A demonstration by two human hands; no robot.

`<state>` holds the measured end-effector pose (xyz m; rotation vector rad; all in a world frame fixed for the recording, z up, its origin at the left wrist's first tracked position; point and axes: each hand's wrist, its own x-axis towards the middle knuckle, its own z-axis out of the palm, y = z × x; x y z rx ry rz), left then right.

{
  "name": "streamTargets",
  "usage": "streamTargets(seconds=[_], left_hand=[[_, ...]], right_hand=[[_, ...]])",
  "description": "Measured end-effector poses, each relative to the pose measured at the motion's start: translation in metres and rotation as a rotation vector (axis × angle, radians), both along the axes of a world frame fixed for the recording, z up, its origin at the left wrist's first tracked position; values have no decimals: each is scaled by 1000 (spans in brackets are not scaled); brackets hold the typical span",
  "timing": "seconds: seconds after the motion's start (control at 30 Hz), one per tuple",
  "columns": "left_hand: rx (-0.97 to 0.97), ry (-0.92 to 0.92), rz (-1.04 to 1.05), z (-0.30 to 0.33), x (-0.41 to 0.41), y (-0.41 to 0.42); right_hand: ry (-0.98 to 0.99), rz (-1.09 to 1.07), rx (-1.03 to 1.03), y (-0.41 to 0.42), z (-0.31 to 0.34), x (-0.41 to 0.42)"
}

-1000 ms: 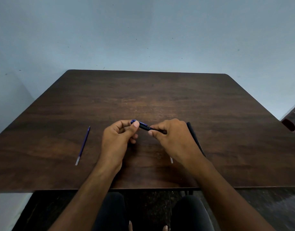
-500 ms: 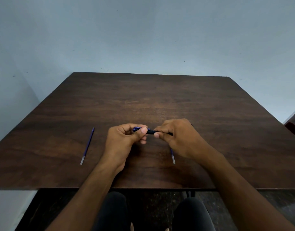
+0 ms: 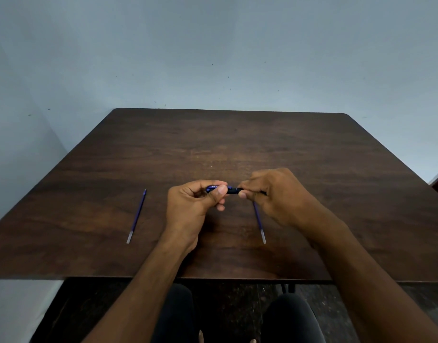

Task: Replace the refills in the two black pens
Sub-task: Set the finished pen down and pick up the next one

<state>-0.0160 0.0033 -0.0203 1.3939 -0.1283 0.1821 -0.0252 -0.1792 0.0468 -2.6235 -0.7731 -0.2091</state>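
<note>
Item: black pen [image 3: 231, 190], held level above the middle of the near half of the table, between both hands. Visible portion short; blue clip end toward the left, black barrel toward the right. The rest is hidden inside the fists.

Left hand [image 3: 193, 206]: curled closed around the blue clip end, thumb pressed over the top of the barrel.

Right hand [image 3: 277, 194]: closed on the black barrel end, thumb and forefinger pinching it, remaining fingers folded in.

Refill, left [image 3: 136, 216]: thin blue refill with a pale lower end, lying flat on the table well to the left of the left hand, untouched, pointed end away from the person.

Refill, right [image 3: 259, 225]: like item, lying flat just below the right hand; its upper end is hidden behind that hand, pale end toward the person.

Surface: dark wooden table [image 3: 237, 144], set against a pale blue-grey wall [image 3: 213, 58].

Below the table edge: the person's knees in dark trousers.
</note>
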Motion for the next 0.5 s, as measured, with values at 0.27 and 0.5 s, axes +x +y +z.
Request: streamTargets(seconds=[0.27,0.5], left_hand=[[-7,-43,14,0,-1,2],[1,-66,181,12,8,46]], right_hand=[[-5,58,16,-3,1,4],[17,-76,123,-41,0,7]])
